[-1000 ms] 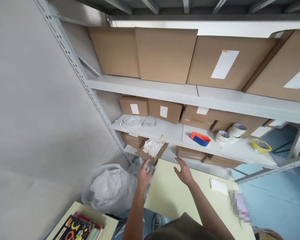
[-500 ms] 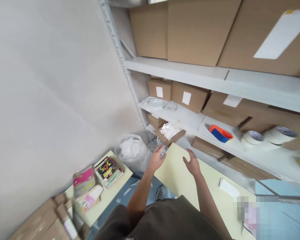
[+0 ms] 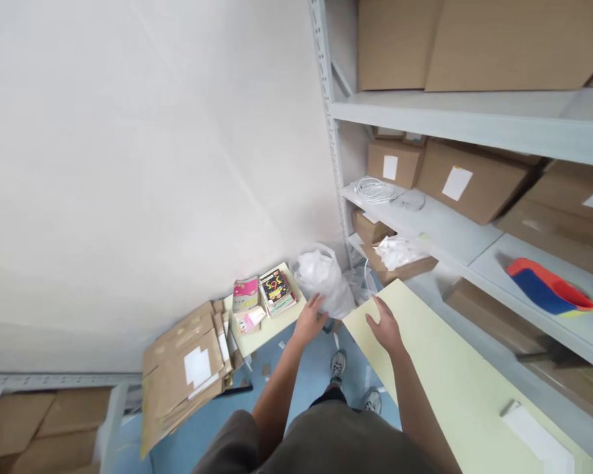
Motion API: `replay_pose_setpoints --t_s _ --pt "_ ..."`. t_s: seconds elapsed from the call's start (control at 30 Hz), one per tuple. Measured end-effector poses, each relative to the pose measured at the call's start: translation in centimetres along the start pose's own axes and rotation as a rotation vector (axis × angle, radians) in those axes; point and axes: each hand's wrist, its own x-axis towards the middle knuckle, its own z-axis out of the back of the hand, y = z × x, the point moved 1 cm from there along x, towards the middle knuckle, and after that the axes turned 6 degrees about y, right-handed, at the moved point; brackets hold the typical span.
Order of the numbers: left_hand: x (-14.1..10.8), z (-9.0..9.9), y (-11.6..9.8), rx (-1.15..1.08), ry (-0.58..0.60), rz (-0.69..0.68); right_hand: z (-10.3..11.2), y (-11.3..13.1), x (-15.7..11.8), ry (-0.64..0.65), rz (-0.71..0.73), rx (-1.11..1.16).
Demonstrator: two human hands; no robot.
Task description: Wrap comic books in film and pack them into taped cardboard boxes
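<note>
Both of my hands are held out in front of me with nothing in them. My left hand (image 3: pixel 310 321) has its fingers apart and is in front of the white plastic bag (image 3: pixel 323 280) by the wall. My right hand (image 3: pixel 384 326) is above the end of the pale yellow table (image 3: pixel 425 355), thumb and fingers spread. Left of my left hand, a small pale table (image 3: pixel 257 340) bears a stack of books (image 3: pixel 277 289), a pink and grey booklet (image 3: pixel 246 294) and a pink and white packet (image 3: pixel 252 320).
Grey metal shelving (image 3: pixel 454 112) on the right carries cardboard boxes (image 3: pixel 474 184), a coiled white cable (image 3: pixel 374 191) and an orange and blue band (image 3: pixel 548 284). Flattened cartons (image 3: pixel 188 368) lean at the lower left. A white box (image 3: pixel 536 431) lies on the yellow table.
My view has swung left, so the shelves have shifted right in the picture and the flattened cartons show more fully. Both hands stay raised and spread; the left is now nearer the bag in view.
</note>
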Motion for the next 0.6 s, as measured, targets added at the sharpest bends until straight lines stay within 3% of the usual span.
replay_pose_setpoints --t_s 0.17,0.37,0.47,0.6 --pt "-2.8 1.4 2.6 -0.020 -0.049 0.066 -2.1 1.7 0.0 0.088 0.039 -0.017" --pt "-3.9 3.1 6.3 -0.074 -0.037 0.087 -5.1 3.8 1.9 0.130 0.095 -0.067" --pt "-4.0 4.8 9.4 -0.123 -0.052 0.092 -8.2 5.9 3.3 0.153 0.124 -0.084" --pt "-4.2 7.9 15.3 -0.193 -0.103 0.110 -14.5 9.2 5.4 0.167 0.119 -0.105"
